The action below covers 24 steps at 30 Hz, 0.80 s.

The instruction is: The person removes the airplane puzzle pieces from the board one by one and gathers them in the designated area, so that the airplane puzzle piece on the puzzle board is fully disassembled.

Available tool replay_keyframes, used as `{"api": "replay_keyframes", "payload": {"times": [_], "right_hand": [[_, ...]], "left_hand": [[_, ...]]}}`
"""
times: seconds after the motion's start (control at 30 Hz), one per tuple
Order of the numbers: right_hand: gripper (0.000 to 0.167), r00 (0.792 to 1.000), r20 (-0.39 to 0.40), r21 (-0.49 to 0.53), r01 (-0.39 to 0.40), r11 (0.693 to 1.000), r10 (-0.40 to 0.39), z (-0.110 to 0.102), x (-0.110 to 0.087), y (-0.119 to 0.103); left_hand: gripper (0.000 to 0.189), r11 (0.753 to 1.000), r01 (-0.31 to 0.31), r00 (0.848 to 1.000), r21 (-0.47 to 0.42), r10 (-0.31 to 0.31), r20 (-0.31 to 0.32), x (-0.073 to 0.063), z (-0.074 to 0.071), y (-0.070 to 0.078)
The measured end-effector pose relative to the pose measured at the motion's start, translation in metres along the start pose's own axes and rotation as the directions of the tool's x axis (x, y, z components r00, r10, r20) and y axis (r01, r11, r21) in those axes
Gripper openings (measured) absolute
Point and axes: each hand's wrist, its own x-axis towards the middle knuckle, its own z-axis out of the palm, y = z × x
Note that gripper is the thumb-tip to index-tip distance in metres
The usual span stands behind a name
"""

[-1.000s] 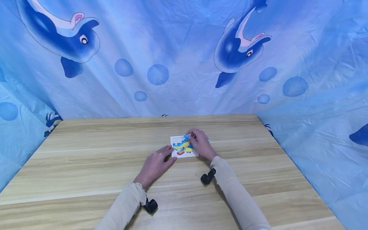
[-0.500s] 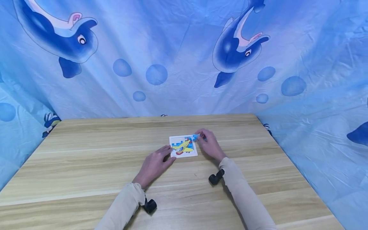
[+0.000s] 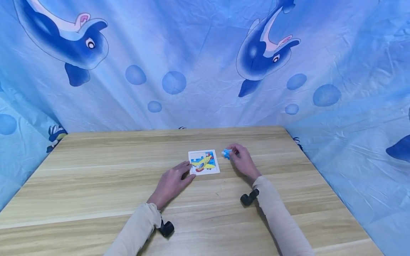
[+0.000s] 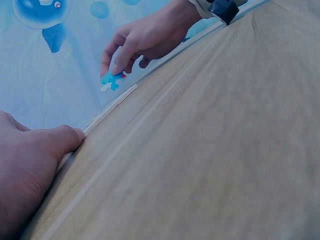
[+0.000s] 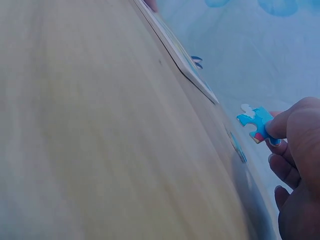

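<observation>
- Head: the left hand (image 3: 171, 181), fingers parted, touches the puzzle (image 3: 205, 163) beside it; the right hand (image 3: 242, 160) pinches a blue piece (image 3: 226, 153).
- Left wrist: it's held clear of the tabletop (image 4: 200, 150).
- Right wrist: a second piece (image 5: 237, 146) lies near the right hand.

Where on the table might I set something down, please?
The table is bare left of the left hand, right of the right hand, and between the puzzle board and the curtain. It is crowded right of the board: the right hand holds a puzzle piece near a loose piece.
</observation>
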Motion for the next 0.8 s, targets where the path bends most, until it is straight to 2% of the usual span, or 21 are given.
{"api": "replay_keyframes", "payload": {"times": [0.2, 0.43, 0.8], "right_hand": [[0.016, 0.999, -0.034, 0.003, 0.035, 0.999, -0.035, -0.008, -0.004, 0.009], [0.016, 0.999, -0.027, 0.017, -0.031, 0.999, 0.031, -0.02, -0.007, 0.012], [0.015, 0.998, -0.042, -0.032, -0.053, 0.998, 0.052, -0.03, -0.01, 0.018]], "left_hand": [[0.048, 1.0, 0.003, 1.0, -0.003, -0.003, -0.002, 0.0, 0.0, 0.0], [0.047, 1.0, 0.012, 1.0, -0.003, -0.012, 0.005, 0.0, -0.001, 0.0], [0.047, 1.0, 0.006, 1.0, -0.003, -0.006, 0.001, 0.0, -0.001, -0.001]]}}
